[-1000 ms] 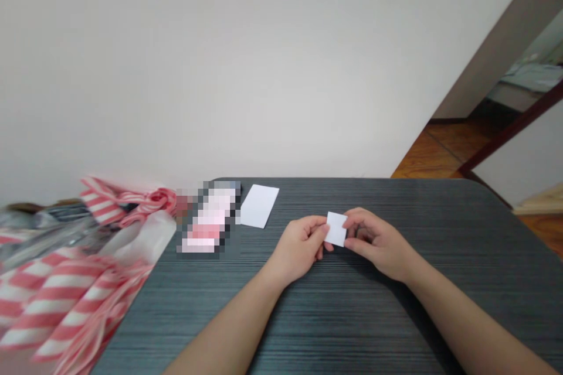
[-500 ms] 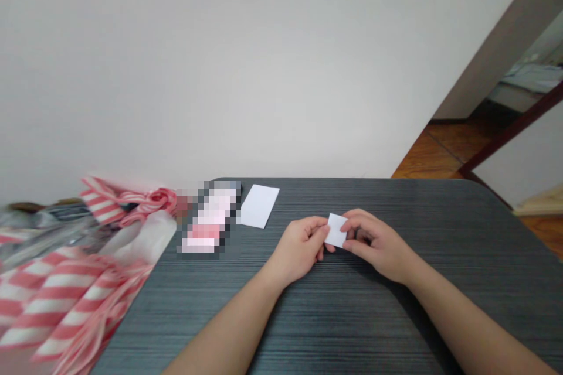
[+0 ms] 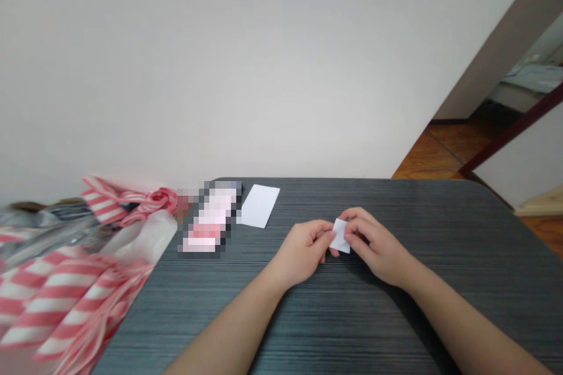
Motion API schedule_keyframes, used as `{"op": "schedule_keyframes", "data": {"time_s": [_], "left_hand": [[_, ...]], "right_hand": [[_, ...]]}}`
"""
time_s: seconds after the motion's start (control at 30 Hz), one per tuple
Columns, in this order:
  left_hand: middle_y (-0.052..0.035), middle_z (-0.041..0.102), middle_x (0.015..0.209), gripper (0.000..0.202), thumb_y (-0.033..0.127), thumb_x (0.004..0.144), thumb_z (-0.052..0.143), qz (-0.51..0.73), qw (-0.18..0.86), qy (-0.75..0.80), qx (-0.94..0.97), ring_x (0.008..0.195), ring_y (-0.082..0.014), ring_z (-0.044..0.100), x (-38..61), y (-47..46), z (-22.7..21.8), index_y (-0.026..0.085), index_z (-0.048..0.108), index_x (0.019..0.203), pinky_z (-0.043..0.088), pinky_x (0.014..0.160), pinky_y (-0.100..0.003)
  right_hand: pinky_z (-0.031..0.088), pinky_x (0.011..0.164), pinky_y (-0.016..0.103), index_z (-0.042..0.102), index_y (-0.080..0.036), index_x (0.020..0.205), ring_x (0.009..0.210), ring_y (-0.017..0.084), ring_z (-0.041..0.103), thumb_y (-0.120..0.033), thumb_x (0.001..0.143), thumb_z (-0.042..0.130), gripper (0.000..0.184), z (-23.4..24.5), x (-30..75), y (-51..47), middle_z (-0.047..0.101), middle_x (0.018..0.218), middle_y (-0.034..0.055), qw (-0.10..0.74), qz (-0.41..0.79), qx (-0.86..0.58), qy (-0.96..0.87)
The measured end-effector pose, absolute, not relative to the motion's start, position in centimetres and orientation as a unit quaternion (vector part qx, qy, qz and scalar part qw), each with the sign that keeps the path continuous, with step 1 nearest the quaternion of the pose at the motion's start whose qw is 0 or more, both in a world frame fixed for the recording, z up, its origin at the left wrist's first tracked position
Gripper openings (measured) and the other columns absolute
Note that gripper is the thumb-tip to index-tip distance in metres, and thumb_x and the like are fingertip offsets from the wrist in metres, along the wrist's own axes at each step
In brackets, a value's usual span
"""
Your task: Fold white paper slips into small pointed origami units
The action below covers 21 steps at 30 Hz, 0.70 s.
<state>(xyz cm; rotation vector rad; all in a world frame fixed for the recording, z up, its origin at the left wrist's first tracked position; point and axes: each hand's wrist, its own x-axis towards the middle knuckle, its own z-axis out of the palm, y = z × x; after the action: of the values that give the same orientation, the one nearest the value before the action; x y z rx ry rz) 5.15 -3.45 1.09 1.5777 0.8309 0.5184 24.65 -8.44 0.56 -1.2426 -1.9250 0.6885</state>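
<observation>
Between my two hands, just above the dark table, is a small white piece of paper (image 3: 340,237). My left hand (image 3: 308,248) pinches its left edge between thumb and fingers. On the other side, my right hand (image 3: 373,243) grips the right edge, with thumb and fingertips on the paper. The fingers cover parts of both edges, and whether the paper is folded I cannot tell. A larger white sheet of paper (image 3: 259,206) lies flat on the table, to the left and farther back.
The dark, wood-grained table (image 3: 316,328) stands against a pale wall. At its back left lies a pixelated phone-like object (image 3: 213,217). Red-and-white striped cloth (image 3: 65,299) and clear plastic are heaped beyond the left edge. A doorway with wooden floor (image 3: 444,143) is at the right.
The small paper has shifted slightly right and toward me and is turned, showing a narrower face. My left hand moved right with it; my right fingers have closed further over its edge.
</observation>
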Motion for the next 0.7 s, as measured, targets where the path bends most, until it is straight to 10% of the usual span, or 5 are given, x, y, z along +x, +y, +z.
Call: {"op": "schedule_keyframes", "data": {"time_s": [0.7], "left_hand": [[-0.0008,0.065,0.076,0.027,0.028,0.090,0.055,0.223,0.607,0.327,0.689,0.056,-0.0095,0.052,4.96,-3.62,1.27,0.017,0.069,0.111,0.043,0.055,-0.021]], "right_hand": [[0.046,0.078,0.034,0.056,-0.023,0.091,0.087,0.020,0.058,-0.016,0.096,0.050,0.011,0.65,24.12,-7.99,0.058,0.094,0.0063,0.377,0.219,-0.493,-0.753]]}}
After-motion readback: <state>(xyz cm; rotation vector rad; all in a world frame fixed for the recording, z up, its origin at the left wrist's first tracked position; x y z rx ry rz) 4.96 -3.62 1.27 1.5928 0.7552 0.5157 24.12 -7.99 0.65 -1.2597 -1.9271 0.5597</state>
